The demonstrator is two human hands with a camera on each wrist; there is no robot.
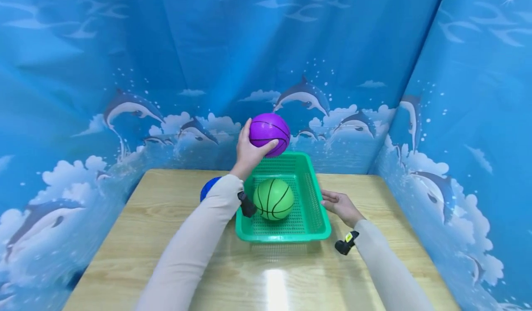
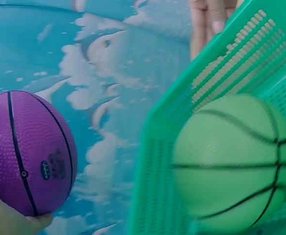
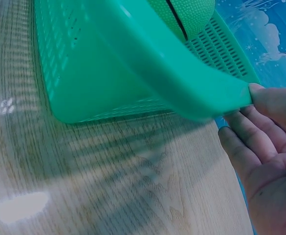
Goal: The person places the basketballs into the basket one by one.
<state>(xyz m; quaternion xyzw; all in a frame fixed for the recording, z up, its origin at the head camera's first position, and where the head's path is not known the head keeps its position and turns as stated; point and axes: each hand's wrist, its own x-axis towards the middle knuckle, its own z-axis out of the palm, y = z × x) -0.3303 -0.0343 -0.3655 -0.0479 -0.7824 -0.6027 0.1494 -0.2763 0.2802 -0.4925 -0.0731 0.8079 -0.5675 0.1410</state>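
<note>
My left hand (image 1: 248,153) holds a purple ball (image 1: 272,133) with black lines, spread fingers on one side and thumb on the other. It is raised above the far end of a green plastic basket (image 1: 316,200). Inside that basket sits a light green ball (image 1: 273,199) with black lines. At the basket's right side, my right hand (image 1: 341,208) pinches the rim; in the right wrist view the thumb (image 3: 267,100) is at the rim's edge and the fingers (image 3: 253,137) lie beneath it. The left wrist view shows the purple ball (image 2: 40,152) apart from the basket.
A blue ball (image 1: 209,188) lies left of the basket, partly hidden by my left forearm. The basket stands on a light wooden table (image 1: 158,228). Blue curtains (image 1: 199,61) printed with dolphins hang behind the table and at its sides.
</note>
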